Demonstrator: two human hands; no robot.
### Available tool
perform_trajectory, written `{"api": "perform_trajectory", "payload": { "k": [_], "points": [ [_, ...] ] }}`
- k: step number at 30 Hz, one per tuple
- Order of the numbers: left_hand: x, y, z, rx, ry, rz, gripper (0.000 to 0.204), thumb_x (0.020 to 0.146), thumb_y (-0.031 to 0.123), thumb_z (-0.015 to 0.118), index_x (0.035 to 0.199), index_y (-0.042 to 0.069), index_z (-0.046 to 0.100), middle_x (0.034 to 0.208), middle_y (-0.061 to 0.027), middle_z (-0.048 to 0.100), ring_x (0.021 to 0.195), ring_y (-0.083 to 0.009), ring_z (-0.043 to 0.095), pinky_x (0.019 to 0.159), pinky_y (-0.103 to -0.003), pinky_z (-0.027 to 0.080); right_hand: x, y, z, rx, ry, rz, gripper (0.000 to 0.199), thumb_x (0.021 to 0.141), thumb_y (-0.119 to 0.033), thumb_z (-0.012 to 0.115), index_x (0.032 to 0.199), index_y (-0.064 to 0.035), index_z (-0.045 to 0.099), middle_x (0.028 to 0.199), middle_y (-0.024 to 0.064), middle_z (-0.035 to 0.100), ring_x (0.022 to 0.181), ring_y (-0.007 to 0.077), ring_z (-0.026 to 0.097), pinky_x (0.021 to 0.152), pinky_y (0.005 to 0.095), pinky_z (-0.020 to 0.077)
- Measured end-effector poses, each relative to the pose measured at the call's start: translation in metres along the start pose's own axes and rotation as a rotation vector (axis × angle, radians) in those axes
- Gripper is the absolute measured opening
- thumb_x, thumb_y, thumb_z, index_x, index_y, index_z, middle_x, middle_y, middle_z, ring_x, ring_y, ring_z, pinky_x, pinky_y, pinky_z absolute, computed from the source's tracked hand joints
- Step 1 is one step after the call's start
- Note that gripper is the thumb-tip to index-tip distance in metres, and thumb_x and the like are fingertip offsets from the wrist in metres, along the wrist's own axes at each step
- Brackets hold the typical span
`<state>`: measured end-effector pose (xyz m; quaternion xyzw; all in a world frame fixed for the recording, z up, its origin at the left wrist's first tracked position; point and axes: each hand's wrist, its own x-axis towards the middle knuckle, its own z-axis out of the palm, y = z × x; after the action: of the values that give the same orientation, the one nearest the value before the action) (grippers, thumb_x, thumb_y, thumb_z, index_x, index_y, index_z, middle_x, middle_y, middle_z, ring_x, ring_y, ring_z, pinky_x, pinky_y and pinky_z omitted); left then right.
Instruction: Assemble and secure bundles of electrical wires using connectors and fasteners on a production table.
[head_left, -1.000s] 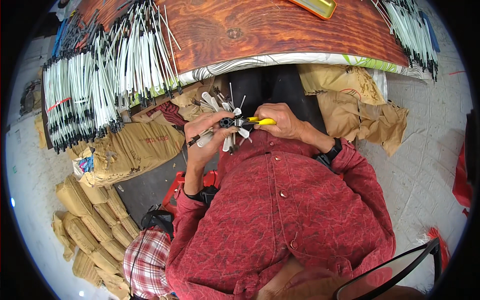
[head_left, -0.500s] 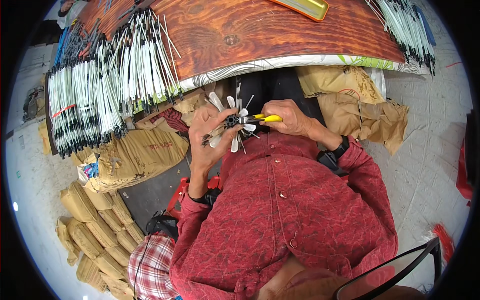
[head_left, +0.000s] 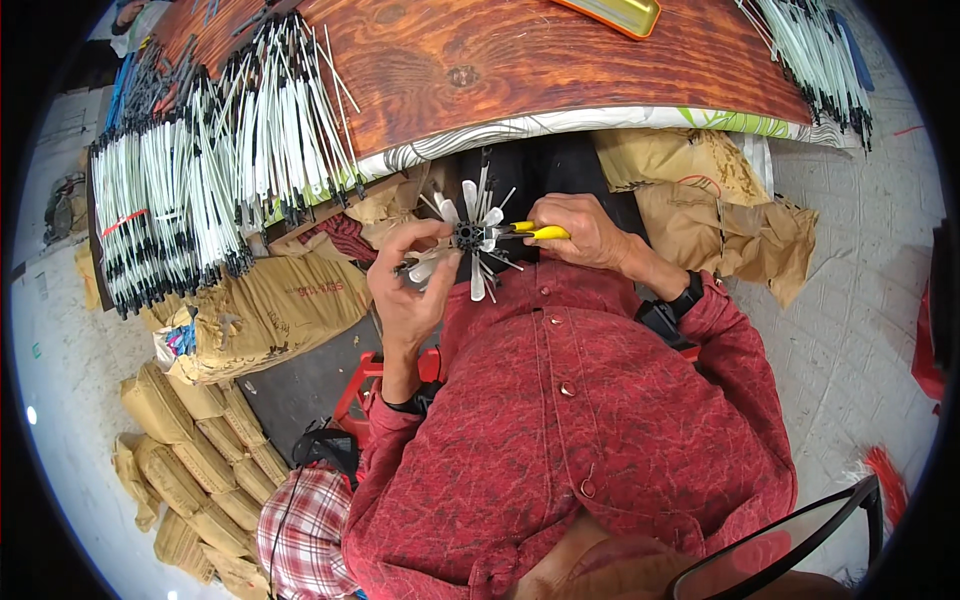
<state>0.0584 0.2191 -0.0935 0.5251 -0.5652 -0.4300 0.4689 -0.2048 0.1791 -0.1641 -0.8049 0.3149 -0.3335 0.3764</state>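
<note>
A black round hub (head_left: pixel 467 236) with white flat blades and thin dark-tipped rods fanned out around it hangs in front of my torso, beyond the table's near edge. My left hand (head_left: pixel 408 282) curls round its left side, index finger and thumb bent apart at the hub's rim; its other fingers are partly hidden. Yellow-handled pliers (head_left: pixel 545 232) sit in my right hand (head_left: pixel 585 232), closed round the handles. The pliers' jaws reach the hub's right side, at a white blade; whether they grip it is too small to tell.
Bundles of white black-tipped rods (head_left: pixel 175 200) overhang the wooden table (head_left: pixel 560 70) at left, with more rods (head_left: pixel 820 75) at far right. An orange-rimmed tray (head_left: pixel 640 18) lies on top. Brown paper sacks (head_left: pixel 270 305) stand below. Behind my left arm, a person in checked cloth (head_left: pixel 310 530) shows.
The hub with its blades has turned and shifted slightly right. My left finger and thumb have spread and moved a little left and down. The pliers stay at the hub's right side.
</note>
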Motion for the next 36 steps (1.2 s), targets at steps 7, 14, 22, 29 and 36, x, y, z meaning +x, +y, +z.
{"api": "perform_trajectory", "payload": {
  "k": [7, 14, 22, 29, 36],
  "points": [
    [0.012, 0.021, 0.005, 0.367, -0.059, 0.195, 0.036, 0.073, 0.008, 0.082, 0.106, 0.005, 0.071, 0.096, -0.0073, 0.071, 0.088, -0.0248, 0.064, 0.08, -0.034, 0.05, -0.003, -0.001, -0.005, -0.072, 0.066, -0.016, 0.027, 0.082, -0.018, 0.076, 0.079, -0.0034, 0.053, 0.073, 0.0105, 0.054, 0.069, 0.0325, 0.056, 0.059, 0.0413, 0.0446],
    [0.018, 0.029, 0.009, 0.434, -0.143, 0.214, 0.04, 0.072, 0.009, 0.082, 0.111, 0.008, 0.072, 0.098, -0.0083, 0.072, 0.086, -0.027, 0.063, 0.08, -0.036, 0.05, 0.0, -0.006, -0.012, -0.143, 0.051, -0.061, 0.025, 0.078, -0.015, 0.075, 0.081, -0.0037, 0.054, 0.076, 0.0098, 0.055, 0.071, 0.0316, 0.057, 0.059, 0.0412, 0.0456],
    [0.037, 0.025, 0.0, 0.372, -0.37, 0.273, 0.033, 0.077, 0.011, 0.077, 0.11, 0.009, 0.073, 0.091, -0.0009, 0.072, 0.07, -0.0189, 0.051, 0.07, -0.03, 0.043, -0.002, -0.008, -0.02, -0.197, -0.033, -0.066, 0.024, 0.076, -0.013, 0.076, 0.082, -0.003, 0.055, 0.082, 0.0096, 0.059, 0.073, 0.0301, 0.059, 0.061, 0.0391, 0.0474],
    [0.028, 0.006, 0.007, 0.236, -0.332, 0.321, 0.029, 0.077, 0.013, 0.078, 0.105, 0.006, 0.074, 0.09, -0.0014, 0.073, 0.07, -0.0164, 0.049, 0.066, -0.029, 0.042, -0.009, -0.017, -0.025, -0.174, -0.023, -0.053, 0.024, 0.078, -0.016, 0.077, 0.083, -0.0044, 0.056, 0.078, 0.0096, 0.057, 0.071, 0.0312, 0.06, 0.059, 0.0409, 0.047],
    [0.018, 0.001, 0.011, 0.201, -0.233, 0.232, 0.029, 0.078, 0.014, 0.079, 0.105, 0.005, 0.074, 0.094, -0.0012, 0.074, 0.07, -0.0131, 0.047, 0.066, -0.026, 0.042, -0.007, -0.025, -0.033, -0.071, -0.158, 0.064, 0.026, 0.087, -0.024, 0.073, 0.084, -0.0043, 0.057, 0.072, 0.0111, 0.058, 0.065, 0.0305, 0.06, 0.056, 0.0393, 0.0476]
  ]
}}
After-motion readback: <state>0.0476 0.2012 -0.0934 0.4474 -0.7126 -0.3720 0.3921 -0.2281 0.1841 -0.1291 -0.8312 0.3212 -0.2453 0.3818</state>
